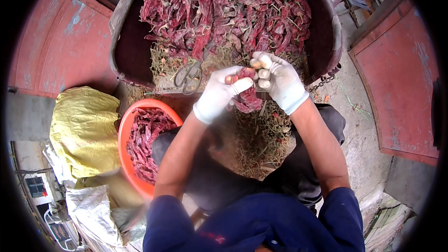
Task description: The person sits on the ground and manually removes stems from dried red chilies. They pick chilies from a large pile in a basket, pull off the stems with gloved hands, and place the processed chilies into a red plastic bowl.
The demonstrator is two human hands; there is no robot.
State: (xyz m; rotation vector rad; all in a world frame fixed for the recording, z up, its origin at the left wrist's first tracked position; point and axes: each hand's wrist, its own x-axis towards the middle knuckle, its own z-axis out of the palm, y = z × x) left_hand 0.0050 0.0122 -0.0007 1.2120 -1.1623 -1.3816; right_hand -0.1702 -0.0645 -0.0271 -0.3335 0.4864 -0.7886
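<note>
My left hand point(224, 89), in a white knit glove, grips a wrinkled dried red chili pepper point(249, 101) between thumb and fingers. Beside the pepper's upper end is my right hand point(278, 77), gloved too, with its fingers curled in; whether they pinch a stem is hidden. Beyond both hands, a large heap of dried red chili peppers point(224, 14) lies in a dark cart body point(322, 24). A pair of scissors point(189, 77) rests at the heap's near edge, left of my hands.
An orange plastic basin point(122, 140) of dried peppers stands by my left knee. Farther left are a yellow woven sack point(84, 129) and a white sack point(92, 213). Plant scraps point(264, 136) cover the ground between my legs. Red metal doors point(399, 77) flank both sides; a chain point(322, 83) hangs right.
</note>
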